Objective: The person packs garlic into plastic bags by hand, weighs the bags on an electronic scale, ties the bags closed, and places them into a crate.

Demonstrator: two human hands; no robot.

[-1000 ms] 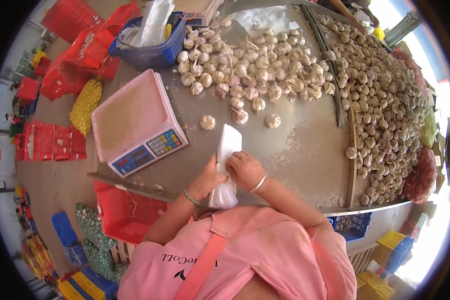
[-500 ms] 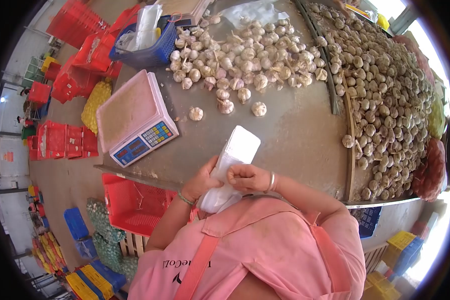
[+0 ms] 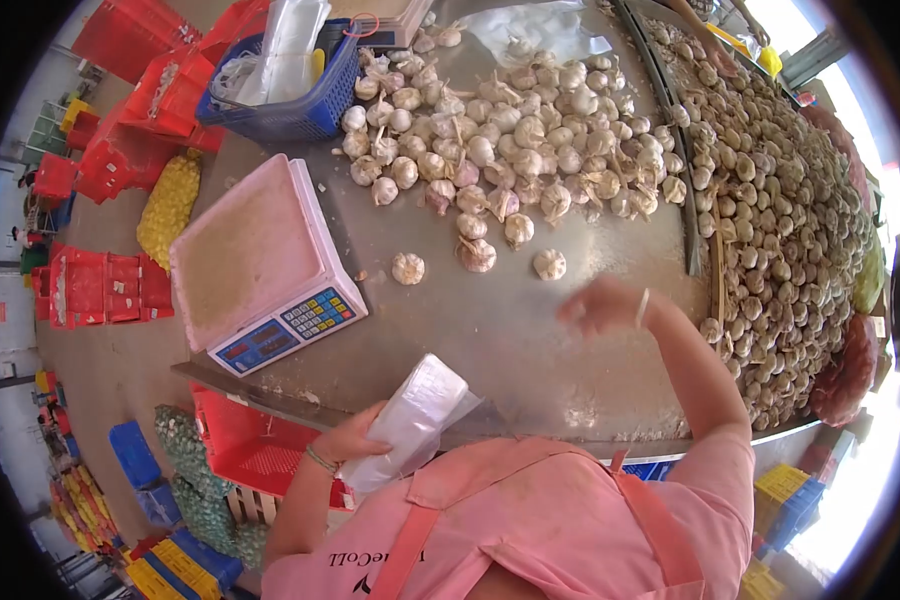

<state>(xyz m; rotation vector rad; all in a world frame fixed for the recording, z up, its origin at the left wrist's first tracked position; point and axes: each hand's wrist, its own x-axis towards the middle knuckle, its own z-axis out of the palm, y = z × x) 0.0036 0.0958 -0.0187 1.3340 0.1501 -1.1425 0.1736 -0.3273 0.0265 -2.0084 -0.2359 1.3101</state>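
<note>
A stack of clear plastic bags (image 3: pixel 415 410) is gripped by my left hand (image 3: pixel 358 436) just off the table's near edge, close to my apron. My right hand (image 3: pixel 605 305) hangs over the metal table, blurred by motion; its fingers look loosely apart, with nothing visible in them. Nearest to it is a single garlic bulb (image 3: pixel 549 264). Another loose bulb (image 3: pixel 408 268) sits beside the scale, and a pile of garlic (image 3: pixel 510 130) covers the table's far side.
Left on the table stands a digital scale (image 3: pixel 255 260), with a blue basket (image 3: pixel 280 118) of plastic bags behind it. A rail (image 3: pixel 675 150) divides off a large garlic heap (image 3: pixel 780 230) at right. Below the near edge is a red crate (image 3: pixel 255 435). Another person's hand (image 3: pixel 715 50) reaches in at top right.
My right hand has left the bag stack and swung forward and right over the table. The left hand, still holding the bags, has moved lower and left in view.
</note>
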